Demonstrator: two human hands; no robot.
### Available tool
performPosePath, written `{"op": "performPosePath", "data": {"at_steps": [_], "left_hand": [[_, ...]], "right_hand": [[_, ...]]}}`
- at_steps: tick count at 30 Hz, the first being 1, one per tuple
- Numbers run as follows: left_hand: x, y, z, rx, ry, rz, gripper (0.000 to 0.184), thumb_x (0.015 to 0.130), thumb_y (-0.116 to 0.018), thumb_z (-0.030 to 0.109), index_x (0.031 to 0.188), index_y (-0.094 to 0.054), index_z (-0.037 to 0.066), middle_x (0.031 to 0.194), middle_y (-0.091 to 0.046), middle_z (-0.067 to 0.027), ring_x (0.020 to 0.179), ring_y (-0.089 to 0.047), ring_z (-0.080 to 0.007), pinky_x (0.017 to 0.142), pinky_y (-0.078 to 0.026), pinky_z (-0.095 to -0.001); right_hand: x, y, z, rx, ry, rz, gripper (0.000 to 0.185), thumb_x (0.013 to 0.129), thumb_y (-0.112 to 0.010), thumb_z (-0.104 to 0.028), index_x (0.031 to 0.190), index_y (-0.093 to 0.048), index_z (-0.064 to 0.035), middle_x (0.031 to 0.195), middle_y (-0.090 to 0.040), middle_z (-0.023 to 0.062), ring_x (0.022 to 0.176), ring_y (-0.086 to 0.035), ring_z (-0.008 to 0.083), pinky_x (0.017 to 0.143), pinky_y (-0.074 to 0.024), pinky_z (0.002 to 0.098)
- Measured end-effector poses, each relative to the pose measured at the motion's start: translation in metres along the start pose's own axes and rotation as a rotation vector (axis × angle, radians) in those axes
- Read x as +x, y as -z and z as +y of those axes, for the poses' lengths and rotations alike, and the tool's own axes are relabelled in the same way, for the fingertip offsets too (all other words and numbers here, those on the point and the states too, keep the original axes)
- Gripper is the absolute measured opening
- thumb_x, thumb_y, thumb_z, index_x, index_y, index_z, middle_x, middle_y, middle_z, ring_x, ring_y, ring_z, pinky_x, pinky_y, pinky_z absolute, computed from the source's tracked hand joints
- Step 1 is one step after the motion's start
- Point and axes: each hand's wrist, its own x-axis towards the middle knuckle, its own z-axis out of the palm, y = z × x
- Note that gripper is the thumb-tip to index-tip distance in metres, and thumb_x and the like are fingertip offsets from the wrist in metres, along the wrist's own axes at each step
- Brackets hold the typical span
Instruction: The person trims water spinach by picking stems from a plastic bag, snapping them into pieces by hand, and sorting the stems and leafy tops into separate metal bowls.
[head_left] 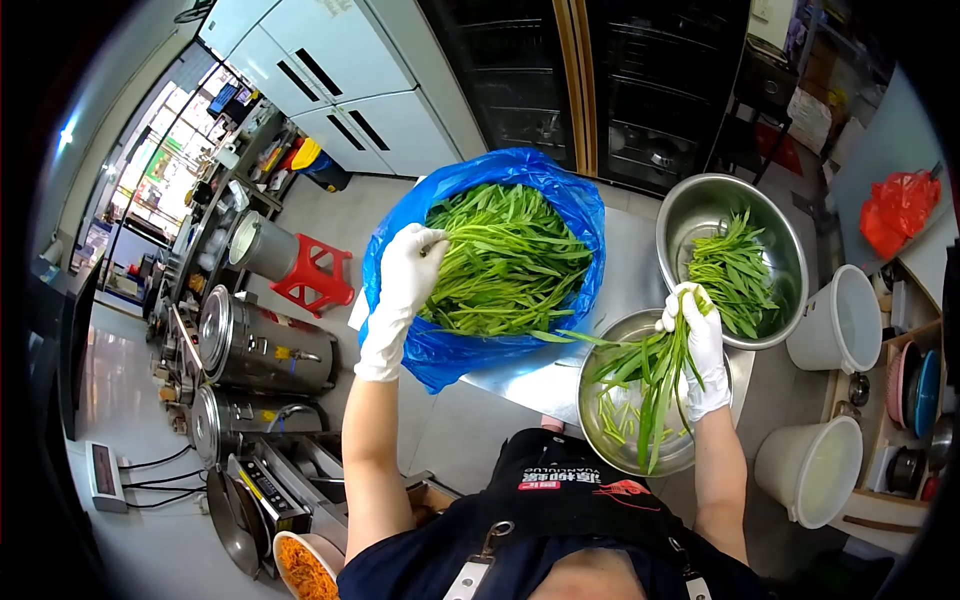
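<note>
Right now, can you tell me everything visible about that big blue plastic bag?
The blue plastic bag looks thin, shiny and crinkled. It sits on a silvery metal table, mouth wide open upward, its rim spread around heaped long, leafy greens. A white-gloved left hand overlaps its left side; contact is unclear.

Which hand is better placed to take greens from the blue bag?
Probably the left hand: it is over the blue bag, while the right hand holds greens above a steel bowl.
</note>
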Motion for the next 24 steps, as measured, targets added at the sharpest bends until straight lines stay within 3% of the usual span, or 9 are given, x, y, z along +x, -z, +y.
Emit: {"op": "performPosePath", "data": {"at_steps": [4,5,7,9,12,15,16,20,24], "left_hand": [[-0.024,0.011,0.028,-0.189,-0.078,0.216,0.010,0.080,-0.070,-0.002,0.090,-0.069,-0.001,0.083,-0.063,-0.0099,0.078,-0.062,-0.0226,0.072,-0.049,-0.0290],[-0.029,0.014,0.032,-0.199,-0.049,0.218,0.011,0.080,-0.069,-0.002,0.091,-0.070,-0.001,0.084,-0.064,-0.0100,0.079,-0.063,-0.0217,0.073,-0.049,-0.0284],[-0.038,0.019,0.041,-0.245,-0.053,0.259,0.012,0.080,-0.069,-0.003,0.092,-0.070,0.000,0.085,-0.064,-0.0097,0.080,-0.063,-0.0206,0.074,-0.048,-0.0278],[-0.046,0.022,0.048,-0.225,-0.091,0.379,0.015,0.080,-0.069,-0.005,0.094,-0.070,0.000,0.086,-0.063,-0.0085,0.081,-0.062,-0.0191,0.075,-0.048,-0.0271],[-0.058,0.020,0.045,-0.282,-0.061,0.367,0.015,0.081,-0.069,-0.005,0.095,-0.071,0.001,0.089,-0.063,-0.0074,0.080,-0.061,-0.0176,0.075,-0.048,-0.0263],[-0.067,0.011,0.047,-0.335,0.010,0.287,0.015,0.081,-0.069,-0.005,0.096,-0.071,0.001,0.088,-0.063,-0.0067,0.078,-0.060,-0.0147,0.072,-0.047,-0.0247],[-0.069,0.011,0.050,-0.354,0.022,0.269,0.015,0.081,-0.069,-0.005,0.095,-0.071,0.000,0.088,-0.063,-0.0067,0.077,-0.059,-0.0143,0.071,-0.047,-0.0247],[-0.073,0.009,0.059,-0.380,0.009,0.238,0.015,0.081,-0.069,-0.006,0.095,-0.071,0.000,0.085,-0.063,-0.0064,0.074,-0.058,-0.0140,0.070,-0.047,-0.0247],[-0.075,0.008,0.066,-0.367,-0.003,0.219,0.016,0.079,-0.069,-0.006,0.093,-0.071,0.001,0.082,-0.063,-0.0068,0.075,-0.060,-0.0167,0.070,-0.048,-0.0263]], "right_hand": [[0.008,-0.026,-0.009,-0.016,-0.092,0.047,0.014,0.101,-0.049,-0.014,0.098,-0.057,-0.0036,0.072,-0.051,0.0004,0.055,-0.045,0.0073,0.049,-0.0371,0.0219],[0.010,-0.031,-0.009,-0.046,-0.101,0.024,0.010,0.098,-0.055,-0.013,0.098,-0.060,-0.0036,0.073,-0.051,-0.0017,0.054,-0.042,0.0049,0.048,-0.0345,0.0206],[0.013,-0.043,-0.013,-0.232,-0.087,-0.028,0.008,0.092,-0.064,-0.010,0.097,-0.063,-0.0033,0.077,-0.056,-0.0026,0.060,-0.047,0.0045,0.054,-0.0394,0.0203],[0.013,-0.064,-0.011,-0.527,0.136,-0.049,0.010,0.087,-0.069,-0.007,0.094,-0.065,-0.0013,0.085,-0.064,-0.0007,0.078,-0.057,0.0071,0.073,-0.0475,0.0225],[0.010,-0.088,-0.012,-0.681,0.220,-0.097,0.010,0.086,-0.069,-0.006,0.094,-0.067,-0.0010,0.086,-0.068,0.0053,0.080,-0.062,0.0095,0.073,-0.0497,0.0248],[0.012,-0.105,-0.005,-0.829,0.535,-0.167,0.014,0.083,-0.068,-0.004,0.097,-0.068,-0.0037,0.087,-0.068,0.0119,0.074,-0.067,0.0209,0.068,-0.0526,0.0286],[0.014,-0.108,-0.001,-0.862,0.578,-0.197,0.019,0.081,-0.068,-0.003,0.100,-0.068,-0.0058,0.083,-0.066,0.0119,0.071,-0.067,0.0249,0.065,-0.0530,0.0311],[0.019,-0.120,0.009,-1.063,0.750,-0.259,0.024,0.079,-0.069,-0.007,0.102,-0.068,-0.0109,0.080,-0.063,0.0069,0.067,-0.065,0.0245,0.058,-0.0514,0.0333],[0.017,-0.123,0.014,-1.137,0.730,-0.324,0.021,0.078,-0.069,-0.010,0.099,-0.069,-0.0117,0.078,-0.062,0.0070,0.067,-0.064,0.0261,0.058,-0.0511,0.0357]]}}
